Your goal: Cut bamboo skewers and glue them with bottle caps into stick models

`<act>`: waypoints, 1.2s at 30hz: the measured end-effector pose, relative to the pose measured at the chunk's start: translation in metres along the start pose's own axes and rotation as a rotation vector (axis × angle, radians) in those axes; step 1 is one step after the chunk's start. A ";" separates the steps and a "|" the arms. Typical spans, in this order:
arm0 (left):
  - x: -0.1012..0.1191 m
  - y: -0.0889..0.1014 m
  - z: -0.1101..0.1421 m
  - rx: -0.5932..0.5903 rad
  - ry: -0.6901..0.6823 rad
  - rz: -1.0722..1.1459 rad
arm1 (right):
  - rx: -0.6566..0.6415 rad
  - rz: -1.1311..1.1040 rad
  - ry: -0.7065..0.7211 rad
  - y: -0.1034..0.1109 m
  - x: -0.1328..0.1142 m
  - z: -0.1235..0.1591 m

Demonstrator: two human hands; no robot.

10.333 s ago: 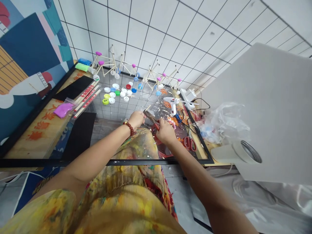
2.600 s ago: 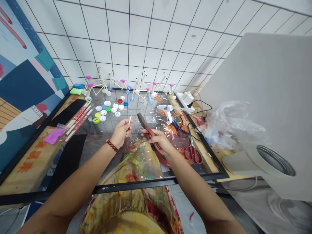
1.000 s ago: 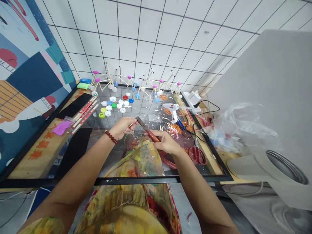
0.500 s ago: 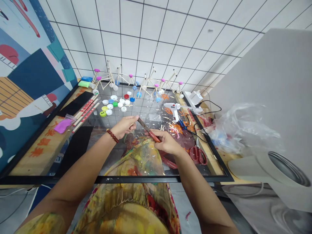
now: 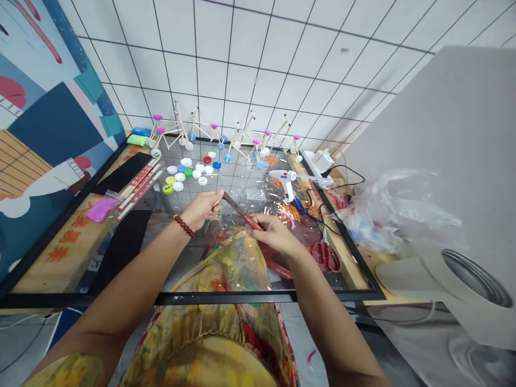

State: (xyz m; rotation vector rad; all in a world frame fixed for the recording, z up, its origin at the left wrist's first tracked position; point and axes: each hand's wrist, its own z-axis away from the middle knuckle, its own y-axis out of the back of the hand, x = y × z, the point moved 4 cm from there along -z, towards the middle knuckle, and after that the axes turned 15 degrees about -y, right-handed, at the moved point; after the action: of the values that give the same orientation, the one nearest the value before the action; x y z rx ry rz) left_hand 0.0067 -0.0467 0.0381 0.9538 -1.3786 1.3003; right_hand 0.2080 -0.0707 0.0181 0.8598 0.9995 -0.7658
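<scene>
My left hand (image 5: 203, 207), with a red bead bracelet at the wrist, pinches a short thin wooden stick (image 5: 217, 202) over the glass tabletop (image 5: 161, 252). My right hand (image 5: 269, 232) is closed round the red handles of a pair of pliers (image 5: 241, 210). The dark jaws of the pliers point up and left and meet the end of the stick. Both hands hover close together above the middle of the table, over scattered wood offcuts.
Coloured bottle caps (image 5: 189, 171) lie behind the hands, chopstick packs (image 5: 139, 181) to the left. Stick models (image 5: 226, 137) line the tiled wall. A white glue gun (image 5: 284, 180), red scissors (image 5: 326, 255), a plastic bag (image 5: 387, 212) and a white lamp (image 5: 443, 277) are on the right.
The left hand brought the stick in to the plier jaws, which now close on its end. The hands have drifted slightly left and the view shifted a little.
</scene>
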 end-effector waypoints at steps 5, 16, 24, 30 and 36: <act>0.019 0.005 0.001 -0.023 -0.060 -0.103 | 0.045 -0.013 0.054 -0.003 -0.002 -0.001; 0.019 0.010 0.001 0.013 -0.069 -0.219 | 0.012 0.042 0.192 -0.006 -0.011 0.002; 0.016 0.010 0.001 -0.002 -0.061 -0.092 | 0.089 0.066 0.178 -0.007 -0.013 0.004; 0.014 0.009 0.002 -0.042 -0.035 -0.123 | 0.165 0.082 0.150 -0.007 -0.006 0.002; 0.009 -0.005 0.001 -0.020 -0.141 -0.104 | 0.284 0.328 0.083 0.000 -0.010 0.006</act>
State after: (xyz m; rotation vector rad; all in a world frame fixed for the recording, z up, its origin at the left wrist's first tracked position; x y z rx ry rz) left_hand 0.0091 -0.0477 0.0480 1.1066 -1.4268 1.1573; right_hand 0.2069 -0.0743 0.0294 1.2748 0.8038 -0.6012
